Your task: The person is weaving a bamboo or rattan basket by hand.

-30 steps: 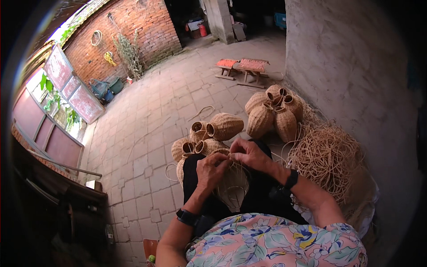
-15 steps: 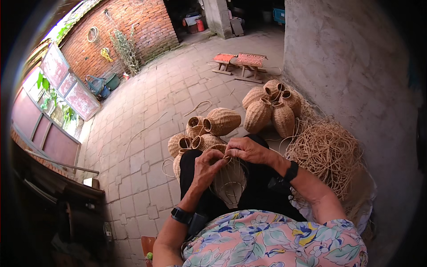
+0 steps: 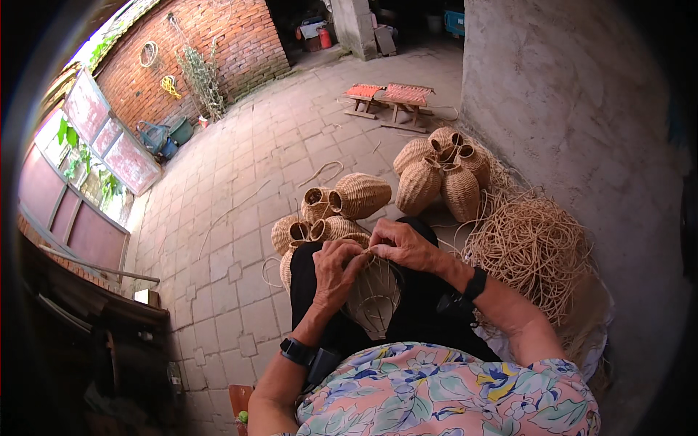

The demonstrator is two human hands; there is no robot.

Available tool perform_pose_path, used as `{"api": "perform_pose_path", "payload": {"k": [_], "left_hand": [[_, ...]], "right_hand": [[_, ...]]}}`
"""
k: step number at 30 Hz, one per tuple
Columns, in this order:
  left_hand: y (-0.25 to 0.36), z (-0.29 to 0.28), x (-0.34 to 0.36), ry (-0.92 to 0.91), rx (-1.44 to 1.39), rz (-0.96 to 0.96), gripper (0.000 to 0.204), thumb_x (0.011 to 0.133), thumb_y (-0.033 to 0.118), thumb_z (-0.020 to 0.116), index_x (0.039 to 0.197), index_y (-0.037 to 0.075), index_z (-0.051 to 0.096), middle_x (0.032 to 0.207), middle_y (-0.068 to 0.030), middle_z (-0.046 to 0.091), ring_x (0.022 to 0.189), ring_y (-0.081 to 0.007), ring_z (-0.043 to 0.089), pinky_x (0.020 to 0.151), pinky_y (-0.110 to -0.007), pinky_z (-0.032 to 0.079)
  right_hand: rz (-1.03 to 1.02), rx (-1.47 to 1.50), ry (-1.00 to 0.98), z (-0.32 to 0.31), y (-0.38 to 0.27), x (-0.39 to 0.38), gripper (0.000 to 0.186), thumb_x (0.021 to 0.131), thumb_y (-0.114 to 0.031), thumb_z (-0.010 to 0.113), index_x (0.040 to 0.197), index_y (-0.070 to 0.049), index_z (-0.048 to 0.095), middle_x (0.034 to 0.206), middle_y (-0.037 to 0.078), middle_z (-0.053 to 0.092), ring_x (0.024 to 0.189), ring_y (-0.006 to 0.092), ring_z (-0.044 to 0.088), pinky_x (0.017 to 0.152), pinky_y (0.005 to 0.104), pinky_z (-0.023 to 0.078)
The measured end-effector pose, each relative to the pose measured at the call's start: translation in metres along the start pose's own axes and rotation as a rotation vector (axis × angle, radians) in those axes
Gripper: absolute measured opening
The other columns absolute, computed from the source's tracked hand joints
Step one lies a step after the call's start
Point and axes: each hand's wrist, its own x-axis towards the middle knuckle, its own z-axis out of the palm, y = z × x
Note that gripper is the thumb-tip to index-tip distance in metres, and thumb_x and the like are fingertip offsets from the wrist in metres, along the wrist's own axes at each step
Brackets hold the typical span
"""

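Between my dark-clad knees is an open vase-shaped wire frame. At its far end my left hand and my right hand almost meet, fingertips pinched on a thin pale cane strand; exactly how it wraps is too small to tell. Just beyond my knees lies a cluster of woven vase-shaped baskets, some on their sides with dark mouths showing. Farther right stands a second cluster of similar baskets, beside a tangled heap of cane strands on a pale sheet.
Two low wooden stools with red woven seats stand at the back. A plastered wall bounds my right side. At left are a brick wall, an open metal gate and buckets. Loose strands lie on the paved floor.
My hands have shifted slightly at the frame's top, the left fingers now more bent over it, the right still pinching. The whole view has moved a little upward and leftward.
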Motion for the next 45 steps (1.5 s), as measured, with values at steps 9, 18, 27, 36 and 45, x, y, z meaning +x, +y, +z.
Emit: {"api": "perform_pose_path", "payload": {"k": [9,18,27,36,45], "left_hand": [[0.004,-0.005,0.001,-0.069,0.018,-0.02,0.012,0.08,0.017,0.075,0.088,0.01,0.069,0.104,-0.0033,0.066,0.103,-0.021,0.057,0.09,-0.037,0.035],[-0.002,-0.006,0.006,-0.123,0.003,0.049,0.013,0.082,0.023,0.071,0.088,0.011,0.068,0.1,0.0001,0.066,0.099,-0.0195,0.055,0.084,-0.037,0.033],[0.005,0.001,0.001,0.007,0.189,0.13,0.016,0.083,0.023,0.071,0.089,0.01,0.064,0.099,-0.0025,0.067,0.092,-0.0205,0.059,0.083,-0.037,0.035],[0.01,0.002,0.006,-0.039,0.151,0.123,0.011,0.085,0.018,0.068,0.09,0.008,0.066,0.097,-0.0044,0.067,0.094,-0.0218,0.061,0.086,-0.036,0.036],[0.004,-0.019,0.014,-0.26,-0.051,0.055,0.015,0.088,0.021,0.064,0.097,0.01,0.07,0.099,-0.004,0.068,0.098,-0.02,0.061,0.093,-0.036,0.034]], "right_hand": [[-0.022,-0.083,0.007,-0.002,-0.005,-0.002,0.01,0.082,-0.005,0.067,0.092,-0.004,0.064,0.095,0.008,0.054,0.086,0.0218,0.058,0.078,0.0329,0.048],[-0.21,-0.351,0.159,0.004,-0.012,-0.004,0.013,0.076,-0.002,0.069,0.087,-0.006,0.063,0.086,0.008,0.055,0.08,0.0282,0.061,0.067,0.0363,0.051],[-0.233,-0.269,0.18,0.008,-0.009,0.0,0.015,0.076,0.003,0.066,0.089,-0.003,0.063,0.085,0.009,0.06,0.079,0.0263,0.064,0.068,0.0356,0.051],[-0.218,-0.276,0.231,0.014,-0.002,-0.004,0.012,0.075,0.001,0.063,0.085,-0.005,0.058,0.081,0.01,0.058,0.073,0.0299,0.062,0.064,0.0382,0.051],[-0.492,-0.607,0.24,0.013,-0.006,-0.011,0.021,0.071,-0.006,0.071,0.087,-0.009,0.057,0.086,0.006,0.06,0.078,0.0252,0.062,0.065,0.0354,0.053]]}}
